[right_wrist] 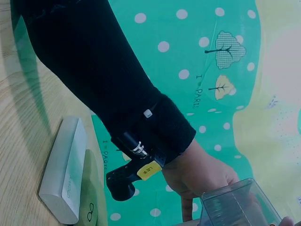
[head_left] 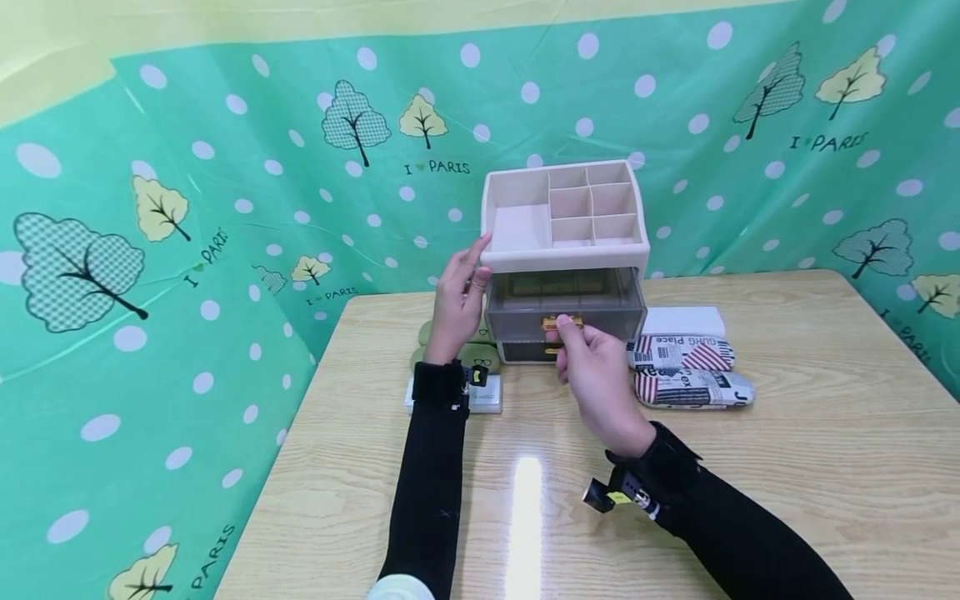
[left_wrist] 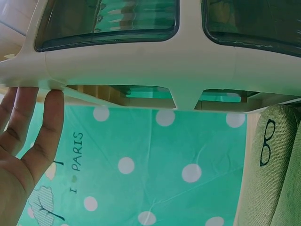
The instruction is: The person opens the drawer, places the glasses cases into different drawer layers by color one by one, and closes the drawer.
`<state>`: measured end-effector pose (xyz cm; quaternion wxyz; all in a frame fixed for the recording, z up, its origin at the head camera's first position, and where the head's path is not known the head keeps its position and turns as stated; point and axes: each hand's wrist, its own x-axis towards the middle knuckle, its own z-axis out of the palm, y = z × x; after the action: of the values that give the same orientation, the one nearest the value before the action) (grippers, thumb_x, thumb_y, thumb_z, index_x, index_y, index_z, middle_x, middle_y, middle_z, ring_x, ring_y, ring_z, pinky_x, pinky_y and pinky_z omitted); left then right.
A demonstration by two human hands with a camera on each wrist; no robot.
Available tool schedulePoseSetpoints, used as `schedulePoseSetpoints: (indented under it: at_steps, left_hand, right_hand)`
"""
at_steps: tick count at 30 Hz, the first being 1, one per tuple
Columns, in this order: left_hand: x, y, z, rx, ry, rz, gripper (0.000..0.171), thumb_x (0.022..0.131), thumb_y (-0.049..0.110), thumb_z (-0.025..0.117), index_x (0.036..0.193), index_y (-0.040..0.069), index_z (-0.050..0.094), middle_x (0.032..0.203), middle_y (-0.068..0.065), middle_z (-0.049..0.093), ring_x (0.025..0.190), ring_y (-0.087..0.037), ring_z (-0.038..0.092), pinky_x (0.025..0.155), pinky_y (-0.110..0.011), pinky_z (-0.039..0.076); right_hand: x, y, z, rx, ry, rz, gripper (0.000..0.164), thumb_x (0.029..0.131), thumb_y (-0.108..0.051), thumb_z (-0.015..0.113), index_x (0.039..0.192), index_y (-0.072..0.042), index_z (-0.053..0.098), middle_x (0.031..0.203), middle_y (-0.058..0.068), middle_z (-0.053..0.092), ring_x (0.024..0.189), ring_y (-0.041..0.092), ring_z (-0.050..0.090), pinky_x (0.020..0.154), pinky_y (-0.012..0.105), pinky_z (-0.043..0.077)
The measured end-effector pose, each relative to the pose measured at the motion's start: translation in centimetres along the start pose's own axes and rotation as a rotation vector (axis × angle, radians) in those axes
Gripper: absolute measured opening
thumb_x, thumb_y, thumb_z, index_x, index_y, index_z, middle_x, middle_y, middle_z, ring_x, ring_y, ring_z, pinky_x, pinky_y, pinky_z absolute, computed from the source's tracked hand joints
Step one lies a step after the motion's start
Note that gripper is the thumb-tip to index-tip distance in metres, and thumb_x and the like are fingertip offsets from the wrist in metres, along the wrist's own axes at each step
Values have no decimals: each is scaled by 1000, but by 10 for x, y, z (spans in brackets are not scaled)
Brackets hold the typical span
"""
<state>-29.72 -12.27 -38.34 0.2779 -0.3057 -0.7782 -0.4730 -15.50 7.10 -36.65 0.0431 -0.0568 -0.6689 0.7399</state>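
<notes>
A white desktop organizer [head_left: 564, 260] with a divided top tray stands near the table's back edge. Its smoky, see-through upper drawer [head_left: 517, 318] juts out at the front. My right hand [head_left: 603, 392] pinches that drawer's gold handle [head_left: 551, 323] between thumb and fingers. A lower drawer [head_left: 517, 352] sits beneath, flush with the body. Against the organizer's left side rest the fingertips of my left hand [head_left: 459, 304], fingers mostly straight. The left wrist view shows these fingers [left_wrist: 52, 113] touching the white side frame. In the right wrist view, the drawer's clear corner [right_wrist: 235, 205] overlaps my left hand.
Left of the organizer lie green glasses cases [head_left: 480, 357] and a white box [head_left: 487, 396]. To its right are two newspaper-print cases [head_left: 693, 389] with a white box [head_left: 684, 320] behind them. A polka-dot cloth [head_left: 300, 167] hangs behind the wooden table [head_left: 825, 450].
</notes>
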Motion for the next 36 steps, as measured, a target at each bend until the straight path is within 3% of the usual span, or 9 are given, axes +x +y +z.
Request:
schedulePoseSetpoints:
  at_steps: [5,17,27,36]
  left_hand:
    - [0,-1,1,0,11,11,54,106,46,41,153,22,50,135,-14,58,102,-23,61,76,-34,57]
    - [1,-4,1,-9,12,30,53,106,43,42,153,20,50,133,-15,59,98,-23,60,74,-33,56]
    - [0,-4,1,-3,5,28,53,106,41,43,153,20,49,133,-15,58,97,-22,60,75,-33,55]
    - [1,-5,2,-18,13,40,48,104,18,50,152,15,51,133,-17,59,93,-24,59,73,-36,53]
  right_hand:
    - [-3,2,0,21,5,-6,44,108,-38,53,107,3,70,67,1,52,63,18,47,58,25,46]
    - [-9,6,1,49,40,-69,42,108,-35,55,101,4,69,62,1,48,48,10,30,47,23,24]
    - [-17,10,4,86,86,-62,39,107,-34,56,100,3,68,54,-5,39,45,9,26,45,23,20]
    - [-27,16,10,112,130,-126,40,106,-36,59,98,2,68,50,-6,35,42,8,24,42,25,18]
